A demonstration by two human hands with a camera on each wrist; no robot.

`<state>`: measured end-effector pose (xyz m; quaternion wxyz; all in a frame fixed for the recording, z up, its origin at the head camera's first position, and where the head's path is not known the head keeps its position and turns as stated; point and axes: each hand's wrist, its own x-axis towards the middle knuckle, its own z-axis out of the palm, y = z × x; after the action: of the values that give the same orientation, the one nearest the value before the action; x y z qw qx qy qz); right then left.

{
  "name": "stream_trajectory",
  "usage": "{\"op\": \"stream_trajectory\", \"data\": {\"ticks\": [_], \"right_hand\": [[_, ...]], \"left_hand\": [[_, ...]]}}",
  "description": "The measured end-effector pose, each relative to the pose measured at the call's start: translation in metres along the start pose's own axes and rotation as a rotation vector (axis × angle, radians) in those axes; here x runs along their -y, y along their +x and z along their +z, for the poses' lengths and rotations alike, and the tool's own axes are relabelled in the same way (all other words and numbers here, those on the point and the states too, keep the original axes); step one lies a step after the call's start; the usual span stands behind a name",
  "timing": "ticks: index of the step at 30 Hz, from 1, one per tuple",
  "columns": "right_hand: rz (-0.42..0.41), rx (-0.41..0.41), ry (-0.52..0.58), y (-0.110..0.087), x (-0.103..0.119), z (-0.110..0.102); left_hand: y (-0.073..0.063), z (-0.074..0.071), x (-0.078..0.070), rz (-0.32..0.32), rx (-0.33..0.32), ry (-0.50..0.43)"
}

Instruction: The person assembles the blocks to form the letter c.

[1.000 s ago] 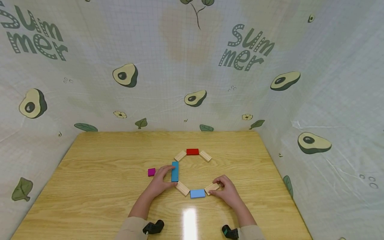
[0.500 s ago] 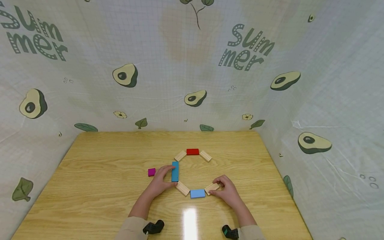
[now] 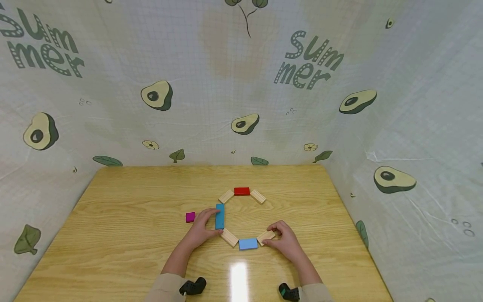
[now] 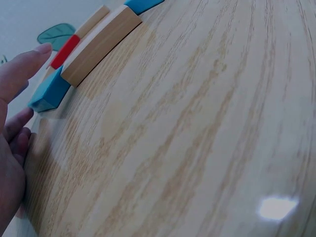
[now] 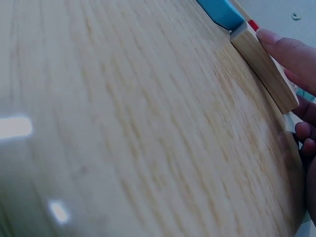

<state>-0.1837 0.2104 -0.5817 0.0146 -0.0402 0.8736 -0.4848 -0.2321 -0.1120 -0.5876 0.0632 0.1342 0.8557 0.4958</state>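
Note:
In the head view my left hand (image 3: 201, 230) spans the long dark blue block (image 3: 220, 216), fingertips at its far end and thumb by its near end. My right hand (image 3: 287, 241) holds a plain wooden block (image 3: 266, 238) between thumb and fingers. Between the hands lie another plain wooden block (image 3: 229, 238) and a light blue block (image 3: 248, 244), end to end in a curve. The right wrist view shows the held wooden block (image 5: 265, 68) lying flat, its end at a blue block (image 5: 220, 12). In the left wrist view my thumb (image 4: 32, 64) reaches over the blue block (image 4: 52, 90).
A red block (image 3: 242, 191) sits at the far side of the ring, with plain wooden blocks (image 3: 227, 196) on either side. Left of the left hand lies a small magenta block (image 3: 190, 217). Printed cloth (image 3: 211, 138) hangs behind the wooden table (image 3: 132, 218).

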Motion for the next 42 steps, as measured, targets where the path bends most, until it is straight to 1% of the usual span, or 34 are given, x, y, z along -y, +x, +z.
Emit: {"op": "stream_trajectory", "data": {"ticks": [3,5,6,10,12,13,17,20,22,28,32,36,42], "right_hand": [[0.001,0.009,-0.002,0.0,0.002,0.0],[0.016,0.016,0.009,0.0,0.003,-0.001],[0.019,0.017,0.021,-0.001,0.009,-0.002],[0.04,0.005,0.072,0.001,0.012,-0.002],[0.039,-0.005,0.085,0.002,0.014,-0.002],[0.042,-0.008,0.086,0.004,0.011,-0.001],[0.015,-0.017,0.099,0.009,0.022,0.001],[-0.011,0.004,0.116,0.015,0.032,0.007],[-0.022,0.029,0.127,0.018,0.038,0.012],[-0.071,0.093,0.132,0.027,0.059,0.029],[-0.107,0.135,0.131,0.036,0.071,0.043],[-0.122,0.17,0.122,0.043,0.086,0.057],[-0.16,0.222,0.114,0.053,0.105,0.076]], "left_hand": [[-0.002,0.0,-0.001,-0.002,-0.019,-0.002],[-0.004,0.0,-0.001,-0.012,-0.032,-0.004],[-0.004,0.0,-0.001,-0.016,-0.04,-0.005],[-0.008,-0.001,-0.002,-0.021,-0.058,-0.012],[-0.011,-0.003,-0.003,-0.021,-0.061,-0.012],[-0.013,-0.004,-0.004,-0.016,-0.062,-0.011],[-0.021,-0.01,-0.009,-0.023,-0.07,-0.034],[-0.027,-0.018,-0.015,-0.044,-0.089,-0.06],[-0.031,-0.023,-0.018,-0.049,-0.106,-0.06],[-0.04,-0.043,-0.026,-0.072,-0.119,-0.076],[-0.045,-0.056,-0.025,-0.101,-0.132,-0.072],[-0.05,-0.07,-0.023,-0.121,-0.138,-0.077],[-0.058,-0.089,-0.019,-0.1,-0.157,-0.036]]}}
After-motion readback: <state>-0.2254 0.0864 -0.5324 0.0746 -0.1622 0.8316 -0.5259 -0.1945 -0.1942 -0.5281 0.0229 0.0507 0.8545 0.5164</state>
